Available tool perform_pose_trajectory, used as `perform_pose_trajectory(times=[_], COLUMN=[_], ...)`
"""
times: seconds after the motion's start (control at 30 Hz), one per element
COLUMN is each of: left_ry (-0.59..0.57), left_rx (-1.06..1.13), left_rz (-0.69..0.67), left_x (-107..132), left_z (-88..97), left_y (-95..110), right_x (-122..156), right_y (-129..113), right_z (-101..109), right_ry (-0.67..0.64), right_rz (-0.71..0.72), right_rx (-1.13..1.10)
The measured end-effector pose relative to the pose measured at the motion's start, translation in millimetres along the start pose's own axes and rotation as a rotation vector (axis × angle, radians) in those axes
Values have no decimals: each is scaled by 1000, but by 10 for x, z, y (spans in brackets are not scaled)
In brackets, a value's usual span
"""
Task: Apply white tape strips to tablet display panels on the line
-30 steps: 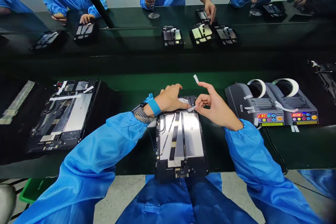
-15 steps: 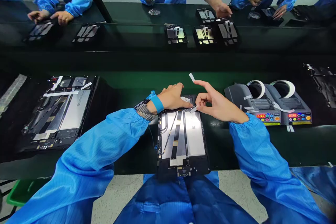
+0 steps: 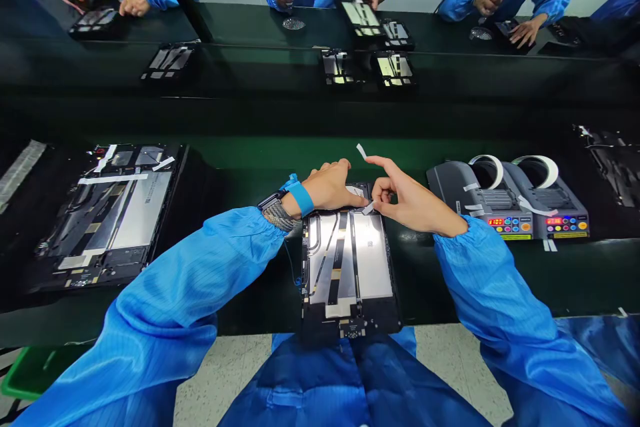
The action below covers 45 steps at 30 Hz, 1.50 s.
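An opened tablet point(image 3: 375, 260), its silver inner parts showing, lies on the table edge before me. My left hand point(image 3: 327, 187) rests across its far left corner, fingers apart, the thumb reaching over the top part. A blue wrist strap point(image 3: 300, 197) is around that wrist. My right hand point(image 3: 413, 200) pinches a short white tape strip point(image 3: 369, 209) between thumb and fingers, close to the left thumb at the tablet's top. On its raised index fingertip sticks a second tape strip point(image 3: 361, 150).
Two tape dispensers point(image 3: 500, 203) with lit displays stand to the right. Another opened tablet point(image 3: 135, 213) with white tape on it lies to the left. Across a raised ledge, several devices point(image 3: 395, 70) lie near co-workers' hands. A green bin point(image 3: 30, 373) sits low left.
My hands hold nearly the same pose; the right one has shifted slightly left. Across the table, a co-worker has lifted a device from the ledge.
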State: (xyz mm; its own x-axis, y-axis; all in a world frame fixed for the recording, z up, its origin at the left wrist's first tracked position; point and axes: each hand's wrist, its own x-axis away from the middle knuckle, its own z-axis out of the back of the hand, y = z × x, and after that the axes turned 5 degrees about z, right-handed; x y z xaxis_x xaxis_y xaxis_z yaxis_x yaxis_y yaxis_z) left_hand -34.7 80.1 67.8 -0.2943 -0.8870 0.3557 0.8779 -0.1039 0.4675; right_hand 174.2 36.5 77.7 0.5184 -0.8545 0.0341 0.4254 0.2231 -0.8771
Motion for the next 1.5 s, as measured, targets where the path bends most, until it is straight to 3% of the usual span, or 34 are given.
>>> perform_pose_trajectory(times=[0.6, 0.87, 1.3, 1.5], left_ry=[-84, -67, -70, -80], left_rx=[-73, -80, -90, -101], left_rz=[75, 35, 45, 61], left_x=[76, 55, 82, 79], left_z=[69, 51, 72, 78], left_y=[86, 68, 85, 81], right_x=[1, -41, -61, 19], right_y=[-118, -235, -111, 106], right_z=[-65, -66, 22, 86], right_ry=[-19, -60, -30, 205], right_rz=[-14, -160, -150, -178], right_rx=[329, 529, 402, 126])
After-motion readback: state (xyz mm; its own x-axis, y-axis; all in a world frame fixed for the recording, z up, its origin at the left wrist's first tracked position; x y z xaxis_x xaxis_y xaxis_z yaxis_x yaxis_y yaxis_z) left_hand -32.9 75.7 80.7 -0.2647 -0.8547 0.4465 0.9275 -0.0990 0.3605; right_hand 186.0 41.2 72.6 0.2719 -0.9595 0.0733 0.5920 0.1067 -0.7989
